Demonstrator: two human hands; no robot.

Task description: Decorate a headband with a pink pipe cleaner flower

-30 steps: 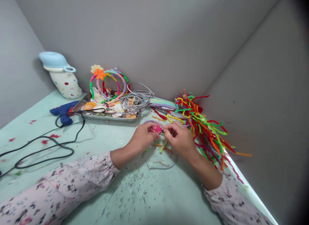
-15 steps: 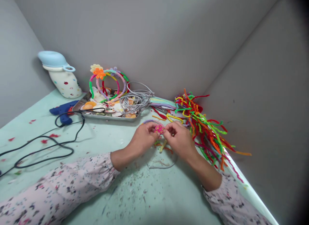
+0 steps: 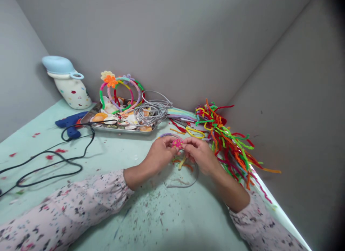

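A small pink flower (image 3: 177,143) with yellow-green bits, seemingly of pipe cleaner, is pinched between my two hands above the table. My left hand (image 3: 160,152) grips its left side with thumb and forefinger. On its right edge, the fingertips of my right hand (image 3: 201,154) are closed. Below the hands lies a pale yellow piece (image 3: 182,163) with orange bits beside it. A thin grey wire loop (image 3: 188,185) rests on the table there. Part of a purple-and-yellow band (image 3: 167,135) shows behind my left hand; the rest is hidden.
A metal tray (image 3: 126,131) holds shells, coiled grey wire (image 3: 152,112) and pipe-cleaner hoops (image 3: 124,78). Left of it are a blue glue gun (image 3: 70,122), its black cord (image 3: 54,176) and a white bottle (image 3: 72,91). Pipe cleaners (image 3: 229,139) and yellow-handled scissors (image 3: 196,133) lie right.
My right hand has turned, its fingers now straighter along the flower's right edge. The flower has tilted to face me more. My left hand has hardly moved.
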